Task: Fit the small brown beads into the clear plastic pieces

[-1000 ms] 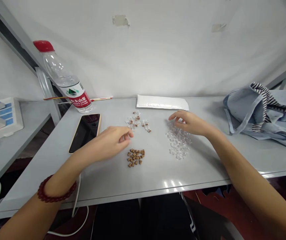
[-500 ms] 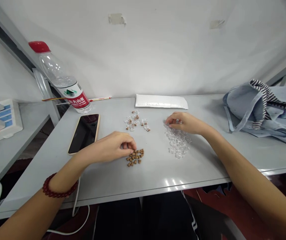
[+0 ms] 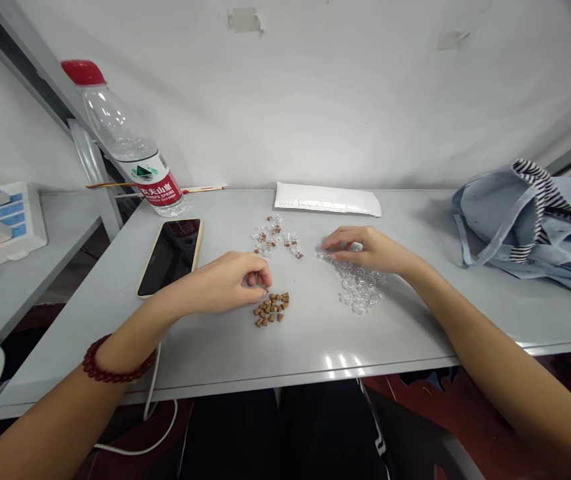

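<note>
My left hand (image 3: pixel 228 283) hangs just above the pile of small brown tapered stoppers (image 3: pixel 271 309), its fingertips pinched together on what looks like one stopper. My right hand (image 3: pixel 368 249) is over the heap of tiny clear vials (image 3: pixel 360 287), with a clear vial between its fingers. Farther back lies a small group of clear vials fitted with brown stoppers (image 3: pixel 275 237). All of these rest on a pale grey table (image 3: pixel 315 347).
A black phone (image 3: pixel 169 257) lies left of my left hand, and a red-capped water bottle (image 3: pixel 130 150) stands behind it. A white padded envelope (image 3: pixel 328 199) lies at the back edge, a blue striped bag (image 3: pixel 528 223) at right, and a white cable (image 3: pixel 152 380) hangs below the table edge.
My left hand has lifted slightly from the brown pile with its fingers pinched. My right hand has risen from the clear heap, holding a vial. The whole view has tilted slightly.
</note>
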`<state>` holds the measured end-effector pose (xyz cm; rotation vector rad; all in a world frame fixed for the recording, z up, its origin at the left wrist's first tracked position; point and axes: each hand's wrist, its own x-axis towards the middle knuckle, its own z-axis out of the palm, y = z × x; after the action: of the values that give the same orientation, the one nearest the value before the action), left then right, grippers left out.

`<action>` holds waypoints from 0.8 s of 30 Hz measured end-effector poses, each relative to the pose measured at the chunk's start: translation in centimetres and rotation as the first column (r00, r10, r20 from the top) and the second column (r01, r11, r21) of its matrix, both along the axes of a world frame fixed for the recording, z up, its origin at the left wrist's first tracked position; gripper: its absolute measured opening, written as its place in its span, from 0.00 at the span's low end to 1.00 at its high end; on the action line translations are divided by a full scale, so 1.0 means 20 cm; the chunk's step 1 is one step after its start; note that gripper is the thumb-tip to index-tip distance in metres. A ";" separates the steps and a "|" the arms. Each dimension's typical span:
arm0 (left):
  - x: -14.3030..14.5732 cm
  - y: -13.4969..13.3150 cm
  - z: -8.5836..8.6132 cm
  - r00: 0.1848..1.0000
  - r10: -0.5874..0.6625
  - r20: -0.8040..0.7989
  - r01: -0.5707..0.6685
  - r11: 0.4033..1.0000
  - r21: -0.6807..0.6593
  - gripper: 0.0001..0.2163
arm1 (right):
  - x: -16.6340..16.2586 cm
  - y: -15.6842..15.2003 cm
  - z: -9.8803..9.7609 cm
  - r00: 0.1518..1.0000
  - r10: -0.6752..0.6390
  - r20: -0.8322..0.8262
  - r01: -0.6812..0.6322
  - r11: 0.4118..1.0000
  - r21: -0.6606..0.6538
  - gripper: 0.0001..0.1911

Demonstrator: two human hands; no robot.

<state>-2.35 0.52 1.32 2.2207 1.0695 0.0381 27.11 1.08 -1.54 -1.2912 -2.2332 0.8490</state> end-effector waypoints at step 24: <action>0.09 -0.01 -0.12 0.795 0.396 0.459 -0.303 0.915 -0.264 0.08 | -0.12 -0.04 -0.06 0.995 -0.089 0.044 0.077 0.970 0.229 0.10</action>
<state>-0.47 0.38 -1.05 1.6801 1.1122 0.6321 24.79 0.31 -2.76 -1.3013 -2.2242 0.5166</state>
